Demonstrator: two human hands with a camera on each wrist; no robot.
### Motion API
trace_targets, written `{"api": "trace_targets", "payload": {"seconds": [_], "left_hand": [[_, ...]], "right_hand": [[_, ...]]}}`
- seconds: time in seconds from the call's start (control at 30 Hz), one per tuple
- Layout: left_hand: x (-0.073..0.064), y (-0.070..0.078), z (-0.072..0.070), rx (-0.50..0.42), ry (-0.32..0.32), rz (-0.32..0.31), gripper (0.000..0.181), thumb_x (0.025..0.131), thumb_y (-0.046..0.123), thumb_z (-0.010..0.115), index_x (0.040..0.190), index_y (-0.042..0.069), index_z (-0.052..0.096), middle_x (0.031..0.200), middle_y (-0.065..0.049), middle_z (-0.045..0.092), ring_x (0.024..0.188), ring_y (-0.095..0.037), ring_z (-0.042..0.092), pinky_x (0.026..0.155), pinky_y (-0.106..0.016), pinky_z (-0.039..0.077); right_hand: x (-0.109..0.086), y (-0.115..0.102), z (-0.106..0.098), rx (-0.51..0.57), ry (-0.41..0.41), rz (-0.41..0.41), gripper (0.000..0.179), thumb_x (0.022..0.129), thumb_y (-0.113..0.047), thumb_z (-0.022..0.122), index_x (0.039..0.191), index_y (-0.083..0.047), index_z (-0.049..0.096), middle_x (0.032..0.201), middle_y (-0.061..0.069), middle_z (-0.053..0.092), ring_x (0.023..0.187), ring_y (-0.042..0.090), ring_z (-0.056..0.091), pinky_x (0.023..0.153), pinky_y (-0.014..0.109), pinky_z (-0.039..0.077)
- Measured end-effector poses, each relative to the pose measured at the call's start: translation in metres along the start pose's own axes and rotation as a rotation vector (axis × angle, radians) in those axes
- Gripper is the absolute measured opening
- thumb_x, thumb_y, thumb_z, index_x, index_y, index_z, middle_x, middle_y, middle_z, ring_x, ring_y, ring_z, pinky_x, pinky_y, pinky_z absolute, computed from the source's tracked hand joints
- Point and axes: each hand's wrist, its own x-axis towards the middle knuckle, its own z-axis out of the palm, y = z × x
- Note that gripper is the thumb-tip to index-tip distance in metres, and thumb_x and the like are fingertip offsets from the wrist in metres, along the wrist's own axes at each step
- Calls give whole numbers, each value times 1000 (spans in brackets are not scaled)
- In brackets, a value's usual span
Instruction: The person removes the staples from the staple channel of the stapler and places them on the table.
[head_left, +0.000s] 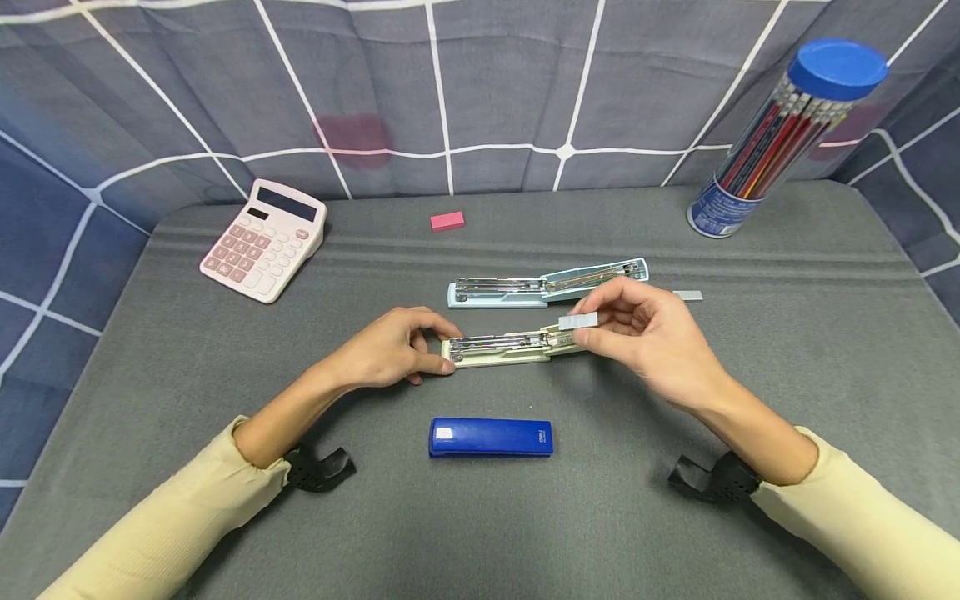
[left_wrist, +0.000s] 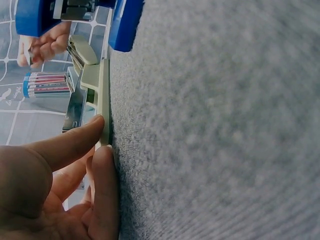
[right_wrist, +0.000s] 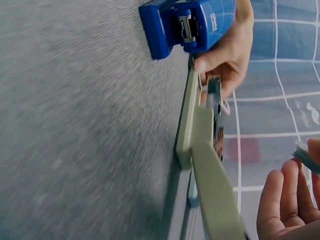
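A light green stapler (head_left: pixel 501 359) lies opened out flat, its metal magazine exposed. My left hand (head_left: pixel 381 348) grips its left end; in the left wrist view the thumb and a finger touch the green base (left_wrist: pixel 104 102). Above the stapler's right part, my right hand (head_left: pixel 660 346) pinches a strip of staples (head_left: pixel 577 321) between thumb and fingers. The right wrist view shows this strip (right_wrist: pixel 306 156) held apart from the stapler's raised lid (right_wrist: pixel 212 185). Just behind lies a light blue stapler (head_left: pixel 495 302), also opened out. A closed dark blue stapler (head_left: pixel 487 437) rests in front.
Another staple strip (head_left: pixel 688 296) lies right of the light blue stapler. Farther back are a pink calculator (head_left: pixel 264 242), a pink eraser (head_left: pixel 447 221) and a blue-lidded tub of pencils (head_left: pixel 780 142). A checked cloth (head_left: pixel 502 92) hangs behind the grey tabletop (head_left: pixel 600 517).
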Motion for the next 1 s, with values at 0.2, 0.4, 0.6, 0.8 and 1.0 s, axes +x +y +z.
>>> {"api": "trace_targets", "payload": {"seconds": [0.2, 0.4, 0.6, 0.8, 1.0], "left_hand": [[0, 0, 0, 2, -1, 0, 37, 83, 4, 79, 118, 2, 68, 92, -10, 59, 54, -15, 56, 51, -30, 52], [0, 0, 0, 2, 5, -5, 37, 82, 4, 79, 118, 2, 68, 95, -11, 59, 54, -15, 56, 51, -29, 52], [0, 0, 0, 12, 5, -7, 36, 83, 5, 79, 117, 2, 68, 96, -10, 59, 54, -17, 57, 51, -30, 52], [0, 1, 0, 13, 6, -5, 36, 83, 6, 79, 117, 2, 68, 89, -9, 59, 53, -17, 58, 51, -30, 52], [0, 1, 0, 8, 0, -9, 37, 83, 6, 79, 118, 2, 67, 69, -6, 58, 52, -16, 57, 51, -30, 52]], "right_hand": [[-14, 3, -19, 88, 81, 33, 23, 82, 12, 72, 103, 2, 67, 90, 5, 68, 76, 10, 62, 66, 19, 51], [-27, 4, -35, 103, 102, 35, 22, 83, 13, 71, 103, 3, 69, 95, 6, 67, 77, 10, 61, 64, 19, 49], [-37, 8, -50, 225, 133, -20, 26, 81, 24, 64, 102, 10, 68, 102, 8, 67, 85, 12, 62, 70, 19, 51], [-43, 17, -63, 293, 212, -21, 28, 80, 29, 59, 101, 12, 67, 86, 9, 67, 73, 12, 61, 65, 20, 52], [-45, 27, -79, 259, 246, -5, 23, 82, 26, 61, 99, 12, 67, 84, 8, 70, 70, 12, 64, 63, 20, 53]]}}
